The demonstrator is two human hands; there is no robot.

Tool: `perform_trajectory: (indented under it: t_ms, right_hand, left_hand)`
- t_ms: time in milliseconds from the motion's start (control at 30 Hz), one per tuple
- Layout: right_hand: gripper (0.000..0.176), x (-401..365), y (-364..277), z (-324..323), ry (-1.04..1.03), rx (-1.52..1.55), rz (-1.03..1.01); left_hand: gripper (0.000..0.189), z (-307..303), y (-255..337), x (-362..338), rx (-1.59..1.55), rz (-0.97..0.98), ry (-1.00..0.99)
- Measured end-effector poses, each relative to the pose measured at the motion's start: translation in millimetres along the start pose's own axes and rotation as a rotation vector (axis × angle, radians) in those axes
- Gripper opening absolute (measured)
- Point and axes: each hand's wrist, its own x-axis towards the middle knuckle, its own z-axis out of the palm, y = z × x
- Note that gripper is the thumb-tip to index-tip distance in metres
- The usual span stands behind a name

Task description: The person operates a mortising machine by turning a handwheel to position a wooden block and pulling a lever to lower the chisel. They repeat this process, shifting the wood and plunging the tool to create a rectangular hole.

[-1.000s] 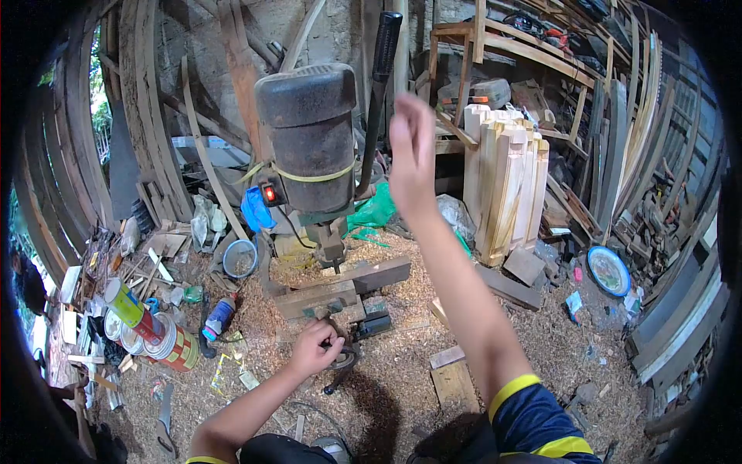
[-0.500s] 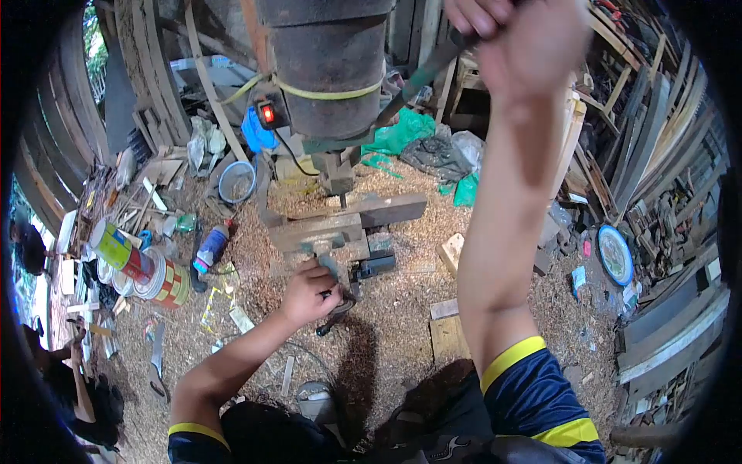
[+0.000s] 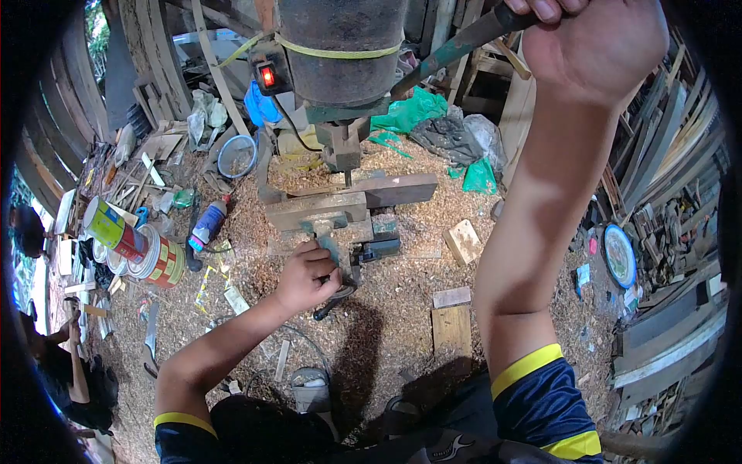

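Observation:
My right hand [image 3: 599, 50] is closed round the end of a long dark lever [image 3: 464, 42] at the upper right. The lever runs to a drill-press-like machine [image 3: 340, 62] with a dark, round motor housing and a glowing red switch [image 3: 267, 76]. Beneath its head, a bit [image 3: 348, 177] points down at a wooden beam [image 3: 402, 190] held in a vise [image 3: 379, 240]. A second wooden block [image 3: 317, 211] lies along the beam's near side. My left hand [image 3: 309, 277] is closed on the vise handle [image 3: 334, 303], its grip partly hidden by the fingers.
Wood shavings cover the floor. Paint buckets [image 3: 158, 259] and a purple bottle [image 3: 207, 226] stand left; a wood block [image 3: 464, 241] lies right. Stacked boards [image 3: 672, 332] line the right side. Another person [image 3: 73, 371] is at the far left.
My right hand has moved right with the lever. The machine head has risen from the beam, showing more of the bit. My left hand stays at the vise handle, its thumb shifted.

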Motion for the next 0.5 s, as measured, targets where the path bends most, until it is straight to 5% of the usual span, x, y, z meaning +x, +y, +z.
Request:
perform_trajectory:
  t_ms: [167, 233, 267, 500]
  right_hand:
    - [0.047, -28.8, -4.5, 8.7, 0.02, -0.043, -0.181]
    - [0.04, -50.9, -19.8, -34.5, -0.509, 0.172, 0.138]
    - [0.04, -70.9, -23.2, -16.4, -0.314, 0.013, 0.029]
    - [0.039, -72.3, -32.0, -15.3, -0.378, -0.037, 0.095]
  left_hand:
    - [0.02, -5.4, 2.3, 1.9, -0.009, 0.023, -0.023]
    - [0.022, -4.3, -0.3, -1.0, -0.016, 0.005, -0.02]
    - [0.025, -3.5, -2.0, -1.8, -0.021, -0.013, -0.015]
    - [0.023, -3.1, 2.3, 0.3, -0.051, -0.036, 0.025]
